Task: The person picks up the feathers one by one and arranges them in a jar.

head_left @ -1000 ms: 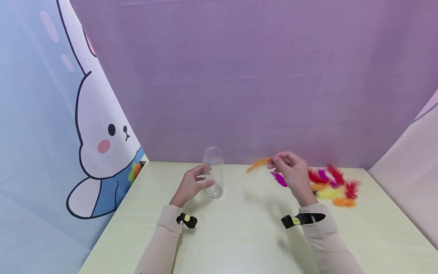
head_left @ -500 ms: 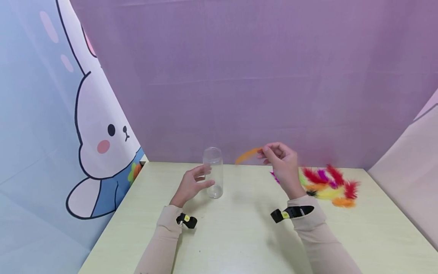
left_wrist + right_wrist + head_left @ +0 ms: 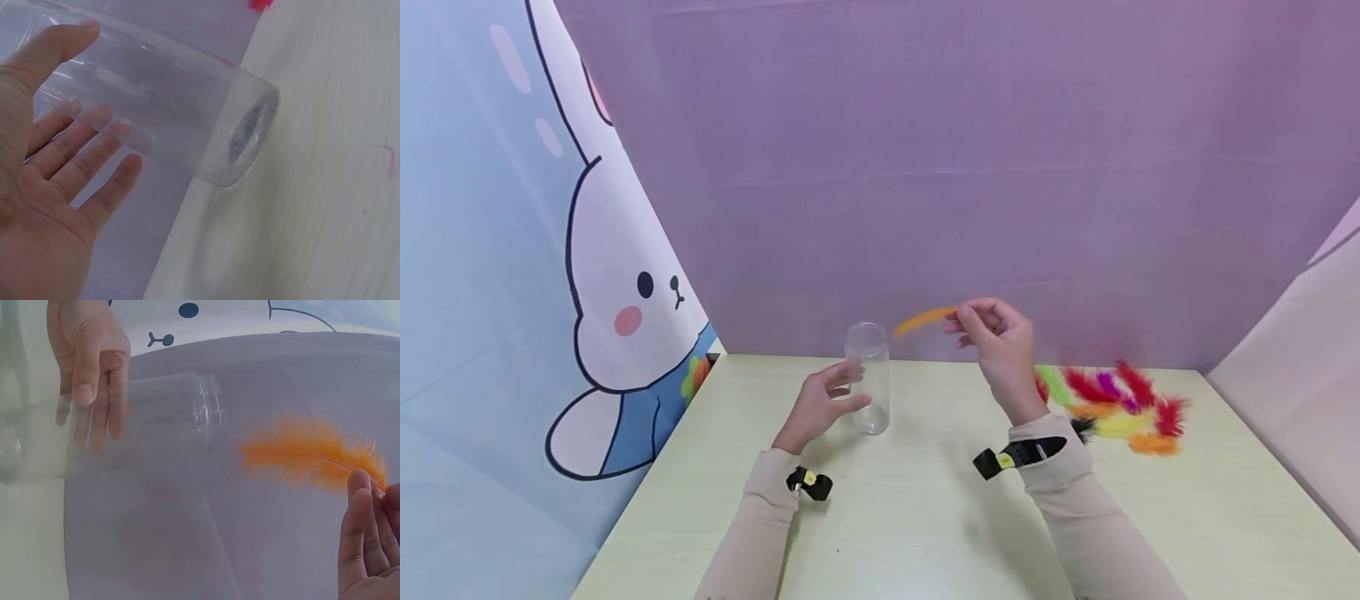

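The left hand, fingers relaxed, spans an upright, empty jar; the right hand pinches an orange feather beside its mouth. Bench surface separates jar from feather pile; purple cloth borders the far edge.

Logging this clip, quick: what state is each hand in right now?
Left hand: open, loosely around the clear jar; firm contact cannot be told.
Right hand: closed, pinching an orange feather.
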Demonstrator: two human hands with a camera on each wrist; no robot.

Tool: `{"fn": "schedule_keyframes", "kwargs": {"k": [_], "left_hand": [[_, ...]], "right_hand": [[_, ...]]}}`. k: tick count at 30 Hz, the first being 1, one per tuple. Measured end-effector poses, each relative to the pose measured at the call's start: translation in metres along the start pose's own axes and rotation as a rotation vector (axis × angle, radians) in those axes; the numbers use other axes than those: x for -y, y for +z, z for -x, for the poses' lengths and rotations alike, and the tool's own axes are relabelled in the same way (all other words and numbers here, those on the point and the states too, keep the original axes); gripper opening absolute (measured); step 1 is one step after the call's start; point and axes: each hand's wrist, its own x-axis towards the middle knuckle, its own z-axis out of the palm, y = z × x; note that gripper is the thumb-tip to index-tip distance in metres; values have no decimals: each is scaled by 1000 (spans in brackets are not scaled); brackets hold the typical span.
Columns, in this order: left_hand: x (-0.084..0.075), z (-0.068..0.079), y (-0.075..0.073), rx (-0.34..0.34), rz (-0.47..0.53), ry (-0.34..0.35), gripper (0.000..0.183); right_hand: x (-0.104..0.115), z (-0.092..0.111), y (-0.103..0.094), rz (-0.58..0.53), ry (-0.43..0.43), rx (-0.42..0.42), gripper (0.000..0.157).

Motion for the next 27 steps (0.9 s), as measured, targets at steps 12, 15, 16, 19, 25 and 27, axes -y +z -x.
{"fn": "schedule_keyframes", "kwargs": {"k": [12, 15, 16, 19, 25, 27], "left_hand": [[1, -1, -1, 13, 73, -2, 64], [0, -1, -1, 10, 80, -6, 66], [0, -1, -1, 10, 83, -8, 67], [-1, 0, -1, 8, 88, -13, 69], [0, 0, -1, 6, 100, -10, 67], [0, -1, -1, 7, 101, -9, 67]], "right_hand": [[-1, -8, 22, -35, 13, 16, 19], [-2, -9, 26, -37, 13, 25, 21], [-2, -9, 27, -36, 14, 30, 22], [-5, -10, 29, -28, 16, 44, 24], [-10, -11, 34, 16, 21, 62, 23], [-12, -11, 36, 44, 26, 65, 21]]}}
